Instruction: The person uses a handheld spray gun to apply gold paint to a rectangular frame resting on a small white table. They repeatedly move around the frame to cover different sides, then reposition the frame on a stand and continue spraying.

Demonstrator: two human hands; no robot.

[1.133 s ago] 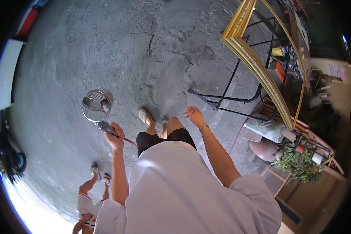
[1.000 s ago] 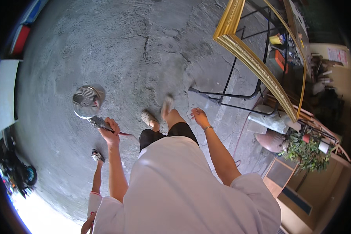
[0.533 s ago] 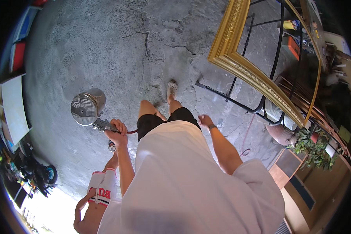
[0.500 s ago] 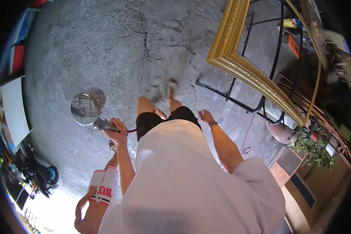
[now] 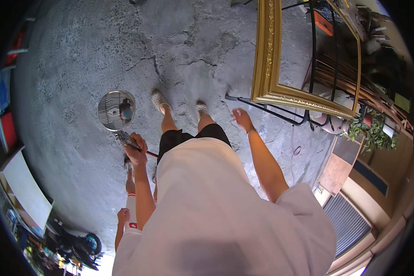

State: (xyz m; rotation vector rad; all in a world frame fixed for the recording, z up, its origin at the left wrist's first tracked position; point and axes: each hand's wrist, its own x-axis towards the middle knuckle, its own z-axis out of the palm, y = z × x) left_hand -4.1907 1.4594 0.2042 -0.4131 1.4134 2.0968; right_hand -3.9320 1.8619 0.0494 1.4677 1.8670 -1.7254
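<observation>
Metal spray gun (image 5: 124, 137) clenched in L hand (image 5: 137, 149) grip; R hand (image 5: 242, 119) grip loose, nr gold frame (image 5: 268, 55).

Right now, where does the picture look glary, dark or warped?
In the head view, the metal cup shows striped reflections; glare whitens the bottom edge left of the shirt, which bears a dark patch; the white panel bends near the black rim.

Open grey concrete floor (image 5: 188, 41) straight ahead, room to pass, but beside my right fingers (image 5: 236, 113) an ornate gold rectangular frame (image 5: 267, 50) and black tubular metal stand (image 5: 313, 60) block the way!
</observation>
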